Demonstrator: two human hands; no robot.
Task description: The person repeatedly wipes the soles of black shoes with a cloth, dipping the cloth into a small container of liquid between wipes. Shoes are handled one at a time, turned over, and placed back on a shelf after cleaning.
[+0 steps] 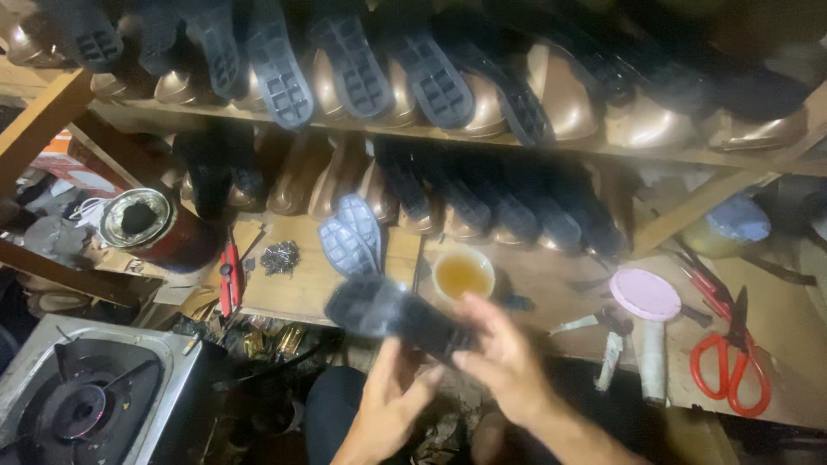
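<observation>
at the middle of the head view, both hands met on a dark rubber shoe sole (pixel 392 314), which was blurred and lay tilted, its wider end up and to the left. left hand (pixel 389 403) came up from below with its fingers curled under the sole's lower end, and right hand (pixel 504 357) gripped the same end from the right, thumb on top and fingers wrapped around the edge. so both hands were closed on the sole, held above the front edge of the wooden workbench (pixel 293 293).

just behind the sole, two blue-grey soles (pixel 351 237) lay side by side on the bench, tread up. to their right stood a small white cup of yellowish liquid (pixel 463 274), near the right hand's fingertips but apart from them. a little heap of small dark nails (pixel 280 257) sat to the left, beside red-handled pliers (pixel 230 277). further left was a round red tin (pixel 159 226), open, with a dark lump inside. a gas stove (pixel 86 392) filled the lower left corner. on the right lay a pink round lid (pixel 644 294) and red-handled scissors (pixel 730 366). wooden shelves (pixel 482 138) above carried rows of shoe lasts with dark soles facing out.
</observation>
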